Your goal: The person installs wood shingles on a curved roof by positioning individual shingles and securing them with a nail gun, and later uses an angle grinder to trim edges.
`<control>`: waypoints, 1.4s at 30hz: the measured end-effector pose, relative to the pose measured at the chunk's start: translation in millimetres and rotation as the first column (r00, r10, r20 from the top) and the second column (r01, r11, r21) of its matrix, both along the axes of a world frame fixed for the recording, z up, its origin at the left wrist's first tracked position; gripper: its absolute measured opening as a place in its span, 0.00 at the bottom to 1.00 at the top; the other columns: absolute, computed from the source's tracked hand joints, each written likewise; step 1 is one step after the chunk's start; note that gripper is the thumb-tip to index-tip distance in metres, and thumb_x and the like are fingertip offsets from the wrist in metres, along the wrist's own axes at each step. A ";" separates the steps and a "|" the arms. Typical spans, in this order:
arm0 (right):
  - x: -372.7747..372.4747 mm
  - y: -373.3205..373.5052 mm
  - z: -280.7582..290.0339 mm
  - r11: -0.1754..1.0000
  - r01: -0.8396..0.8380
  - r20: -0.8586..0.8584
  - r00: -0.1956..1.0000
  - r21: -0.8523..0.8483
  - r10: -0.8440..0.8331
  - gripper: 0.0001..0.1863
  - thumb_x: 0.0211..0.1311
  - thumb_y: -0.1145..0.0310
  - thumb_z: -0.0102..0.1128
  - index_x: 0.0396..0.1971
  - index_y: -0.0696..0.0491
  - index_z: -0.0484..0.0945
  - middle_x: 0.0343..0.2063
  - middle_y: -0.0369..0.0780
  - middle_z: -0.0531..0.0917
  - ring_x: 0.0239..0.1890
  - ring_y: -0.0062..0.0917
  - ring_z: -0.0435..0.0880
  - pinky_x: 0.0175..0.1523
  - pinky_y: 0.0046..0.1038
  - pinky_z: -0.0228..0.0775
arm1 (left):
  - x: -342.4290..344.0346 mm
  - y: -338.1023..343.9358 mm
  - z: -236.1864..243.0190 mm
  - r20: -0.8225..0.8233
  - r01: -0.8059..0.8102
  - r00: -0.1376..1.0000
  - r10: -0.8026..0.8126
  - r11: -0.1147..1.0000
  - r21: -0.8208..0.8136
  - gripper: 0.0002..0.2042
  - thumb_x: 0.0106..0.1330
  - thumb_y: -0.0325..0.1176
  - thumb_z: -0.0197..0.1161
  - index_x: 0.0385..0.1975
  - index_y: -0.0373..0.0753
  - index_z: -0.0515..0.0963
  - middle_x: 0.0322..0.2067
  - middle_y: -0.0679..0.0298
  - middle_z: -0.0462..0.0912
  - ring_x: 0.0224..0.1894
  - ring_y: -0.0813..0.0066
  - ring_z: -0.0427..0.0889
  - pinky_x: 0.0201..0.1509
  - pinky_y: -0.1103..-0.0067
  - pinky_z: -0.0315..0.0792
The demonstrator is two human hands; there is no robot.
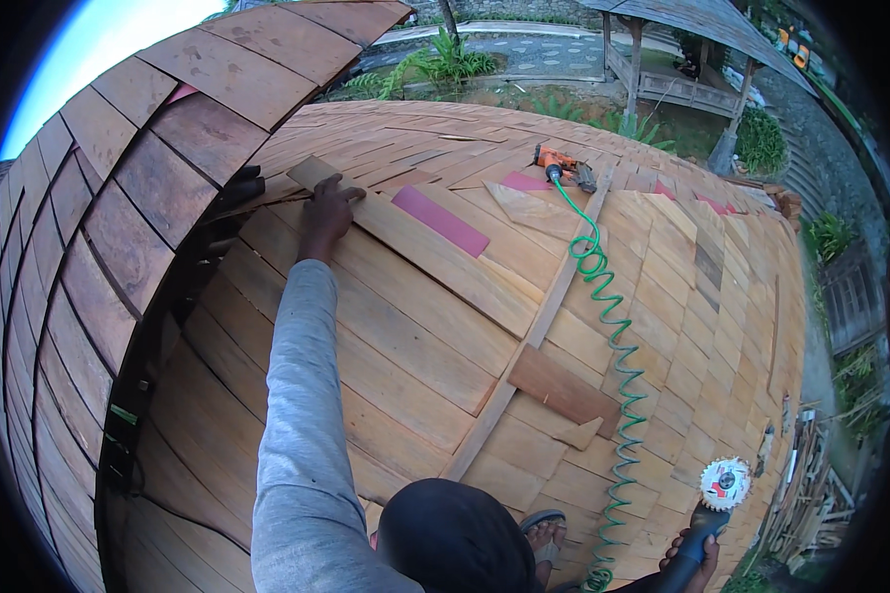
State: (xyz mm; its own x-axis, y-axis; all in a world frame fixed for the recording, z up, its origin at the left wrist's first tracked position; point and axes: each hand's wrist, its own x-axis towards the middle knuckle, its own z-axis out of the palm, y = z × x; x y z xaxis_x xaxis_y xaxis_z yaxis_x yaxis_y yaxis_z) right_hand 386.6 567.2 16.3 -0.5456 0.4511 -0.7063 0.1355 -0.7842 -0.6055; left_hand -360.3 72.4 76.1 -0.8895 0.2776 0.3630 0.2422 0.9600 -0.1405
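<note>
My left hand [329, 211], at the end of a grey sleeve, grips a long wooden board [445, 259] near its upper left end. The board lies slantwise over the rows of wooden shingles [405, 326], its lower right end at a long narrow batten [524, 371]. Low on the right, my right hand [697, 555] is closed around a blue and black angle grinder [702, 521]. A round toothed saw blade [725, 484] is fitted to it and points up, away from me. Part of the right hand is hidden behind the grinder.
An orange nail gun [562, 166] with a coiled green air hose [618, 385] rests beyond the board. Pink strips [440, 219] and a loose brown shingle [564, 388] lie nearby. A raised shingled roof edge [129, 247] curves along the left. A sandalled foot [544, 537] is below.
</note>
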 end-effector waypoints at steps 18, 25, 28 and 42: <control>21.4 7.4 -25.7 0.999 -0.025 -0.044 0.999 -0.030 0.024 0.34 0.68 0.42 0.60 0.58 0.58 0.72 0.38 0.42 0.81 0.34 0.28 0.83 0.38 0.30 0.79 | 1.1 -97.2 55.1 -0.218 -0.436 0.883 0.416 0.898 -0.054 0.15 0.72 0.38 0.57 0.54 0.41 0.80 0.67 0.48 0.70 0.70 0.49 0.69 0.65 0.51 0.73; 15.5 2.2 -18.1 1.000 0.016 -0.036 0.999 0.009 -0.016 0.34 0.69 0.42 0.59 0.57 0.58 0.73 0.37 0.41 0.82 0.33 0.27 0.83 0.38 0.29 0.79 | 47.4 69.2 -2.9 0.212 -0.446 0.893 0.397 0.715 0.539 0.45 0.60 0.59 0.70 0.69 0.34 0.63 0.70 0.34 0.58 0.70 0.33 0.63 0.69 0.46 0.65; 11.0 -9.0 6.8 1.000 0.007 -0.042 0.999 0.031 -0.006 0.32 0.70 0.43 0.57 0.57 0.58 0.74 0.36 0.41 0.82 0.33 0.26 0.82 0.38 0.28 0.78 | 81.1 147.3 -23.5 0.223 -0.507 0.861 0.456 0.737 0.448 0.50 0.60 0.59 0.70 0.76 0.37 0.54 0.76 0.33 0.40 0.77 0.28 0.47 0.75 0.43 0.54; 36.1 7.1 5.8 0.973 0.185 -0.214 0.954 -0.138 -0.212 0.31 0.68 0.44 0.57 0.52 0.59 0.73 0.32 0.43 0.83 0.30 0.31 0.87 0.33 0.35 0.84 | 53.2 189.6 -10.4 0.012 -0.387 0.869 0.495 0.665 0.639 0.43 0.57 0.40 0.68 0.74 0.35 0.58 0.76 0.32 0.41 0.74 0.27 0.51 0.75 0.43 0.51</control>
State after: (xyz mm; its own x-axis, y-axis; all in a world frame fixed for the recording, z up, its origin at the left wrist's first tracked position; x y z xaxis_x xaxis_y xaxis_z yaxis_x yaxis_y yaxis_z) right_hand 422.7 574.2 22.2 -0.6042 0.4896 -0.6287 -0.1594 -0.8473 -0.5067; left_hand -307.1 262.0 65.7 -0.7684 -0.4587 0.4463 -0.2042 0.8367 0.5082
